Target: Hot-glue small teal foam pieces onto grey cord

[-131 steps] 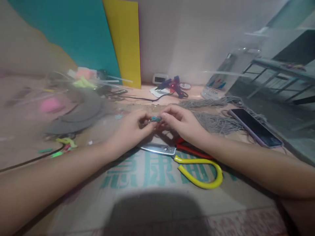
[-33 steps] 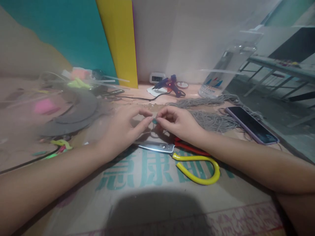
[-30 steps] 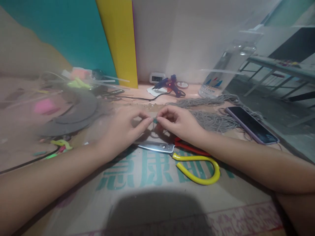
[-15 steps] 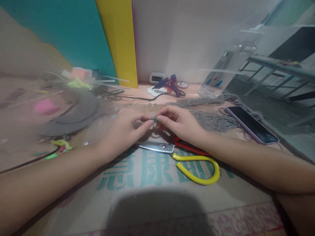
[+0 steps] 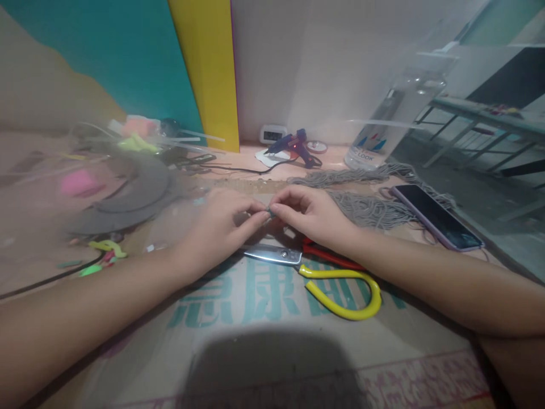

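My left hand (image 5: 215,230) and my right hand (image 5: 313,215) meet fingertip to fingertip above the cardboard sheet (image 5: 255,318). Both pinch a small teal piece (image 5: 269,212) between thumb and forefinger; most of it is hidden by the fingers. Just below the hands lie scissors (image 5: 315,271) with a yellow and a red handle, blades pointing left. A bundle of grey yarn (image 5: 370,207) lies to the right of my right hand.
A phone (image 5: 436,217) lies screen up at the right. A blue glue gun (image 5: 293,146) with its cord, a small white device and a clear bottle (image 5: 394,122) stand by the wall. Grey foam rings (image 5: 128,199), pink and green scraps clutter the left.
The teal piece showed more between the fingers 4.4 s ago; now the fingertips close over it. The hands stay in place with small finger movements.
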A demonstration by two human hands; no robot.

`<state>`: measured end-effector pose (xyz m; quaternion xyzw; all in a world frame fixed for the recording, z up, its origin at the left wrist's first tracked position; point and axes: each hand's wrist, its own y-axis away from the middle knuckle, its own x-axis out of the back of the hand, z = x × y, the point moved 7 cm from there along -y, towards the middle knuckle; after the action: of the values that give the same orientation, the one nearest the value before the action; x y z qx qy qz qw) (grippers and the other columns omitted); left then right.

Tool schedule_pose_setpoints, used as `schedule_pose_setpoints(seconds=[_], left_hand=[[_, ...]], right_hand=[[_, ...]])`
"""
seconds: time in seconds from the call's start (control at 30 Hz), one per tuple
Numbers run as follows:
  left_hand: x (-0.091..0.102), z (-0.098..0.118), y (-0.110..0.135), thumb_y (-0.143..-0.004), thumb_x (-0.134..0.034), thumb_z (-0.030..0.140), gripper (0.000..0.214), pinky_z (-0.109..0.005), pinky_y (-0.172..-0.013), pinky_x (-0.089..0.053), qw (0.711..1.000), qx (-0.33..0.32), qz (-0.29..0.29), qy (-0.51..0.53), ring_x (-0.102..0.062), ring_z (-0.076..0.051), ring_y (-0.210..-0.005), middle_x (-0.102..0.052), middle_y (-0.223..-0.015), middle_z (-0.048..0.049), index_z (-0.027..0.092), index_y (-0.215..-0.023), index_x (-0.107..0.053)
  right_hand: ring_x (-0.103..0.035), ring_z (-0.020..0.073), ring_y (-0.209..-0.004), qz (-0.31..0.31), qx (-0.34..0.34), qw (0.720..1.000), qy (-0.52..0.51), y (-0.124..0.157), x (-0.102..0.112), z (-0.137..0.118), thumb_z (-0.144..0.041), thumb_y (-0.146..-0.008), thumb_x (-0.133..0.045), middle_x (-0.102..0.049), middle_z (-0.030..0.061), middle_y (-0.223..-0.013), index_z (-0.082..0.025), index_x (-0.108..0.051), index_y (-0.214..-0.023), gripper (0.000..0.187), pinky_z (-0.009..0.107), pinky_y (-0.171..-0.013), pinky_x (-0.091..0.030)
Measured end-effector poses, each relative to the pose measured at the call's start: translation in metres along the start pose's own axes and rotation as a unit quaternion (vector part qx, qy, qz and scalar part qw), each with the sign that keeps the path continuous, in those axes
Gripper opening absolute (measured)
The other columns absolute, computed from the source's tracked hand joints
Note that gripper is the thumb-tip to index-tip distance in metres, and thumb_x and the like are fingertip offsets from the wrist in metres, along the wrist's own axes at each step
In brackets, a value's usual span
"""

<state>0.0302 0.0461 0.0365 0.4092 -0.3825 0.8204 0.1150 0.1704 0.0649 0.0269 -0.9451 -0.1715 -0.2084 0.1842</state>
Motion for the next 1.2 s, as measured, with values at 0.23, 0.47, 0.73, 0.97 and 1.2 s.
schedule_pose_setpoints(seconds=[0.23,0.47,0.73,0.97,1.2], left_hand=[[-0.003,-0.002,0.0,-0.098,-0.047,0.037,0.031,-0.031,-0.076,-0.042,0.999,0.011,-0.027,0.015,-0.065,-0.019,-0.082,-0.075,-0.087,-0.0011,0.023,-0.09,-0.074],[0.004,-0.017,0.001,-0.1,-0.04,0.039,0.037,-0.029,-0.081,-0.048,0.977,0.162,0.023,0.137,-0.066,-0.02,-0.091,-0.074,-0.097,-0.003,0.019,-0.099,-0.07],[0.012,-0.022,0.002,-0.09,-0.059,0.038,0.022,-0.034,-0.094,-0.047,0.965,0.222,0.066,0.122,-0.064,-0.021,-0.097,-0.072,-0.102,-0.0028,0.021,-0.098,-0.069],[0.018,-0.039,0.003,-0.085,-0.064,0.03,0.025,-0.034,-0.088,-0.051,0.942,0.252,0.15,0.161,-0.063,-0.02,-0.097,-0.067,-0.106,-0.0052,0.018,-0.106,-0.061],[0.013,-0.037,0.004,-0.085,-0.065,0.033,0.023,-0.037,-0.085,-0.056,0.946,0.25,0.098,0.184,-0.064,-0.022,-0.099,-0.068,-0.109,-0.0059,0.021,-0.105,-0.063]], right_hand=[[-0.063,0.0115,-0.062,0.01,0.009,1.0,0.0,0.0,0.001,-0.001,-0.03,-0.088,-0.061,-0.066,-0.0016,-0.068,-0.017,-0.061,-0.084,0.014,0.024,-0.06,-0.049],[-0.062,0.0106,-0.062,0.032,0.009,0.999,-0.006,-0.002,0.006,0.0,-0.029,-0.089,-0.061,-0.064,-0.002,-0.068,-0.016,-0.061,-0.086,0.013,0.024,-0.06,-0.048],[-0.06,0.0094,-0.061,0.064,0.022,0.998,0.004,-0.002,0.012,-0.002,-0.026,-0.089,-0.062,-0.063,-0.0027,-0.068,-0.017,-0.061,-0.084,0.011,0.023,-0.059,-0.047],[-0.063,0.0104,-0.065,0.073,0.071,0.993,0.065,-0.005,0.029,-0.02,-0.027,-0.09,-0.062,-0.066,-0.0009,-0.073,-0.017,-0.063,-0.085,0.011,0.025,-0.063,-0.05],[-0.062,0.0118,-0.063,0.2,0.063,0.975,0.08,-0.015,0.074,-0.023,-0.027,-0.09,-0.065,-0.064,-0.0017,-0.066,-0.02,-0.062,-0.082,0.011,0.029,-0.065,-0.052]])
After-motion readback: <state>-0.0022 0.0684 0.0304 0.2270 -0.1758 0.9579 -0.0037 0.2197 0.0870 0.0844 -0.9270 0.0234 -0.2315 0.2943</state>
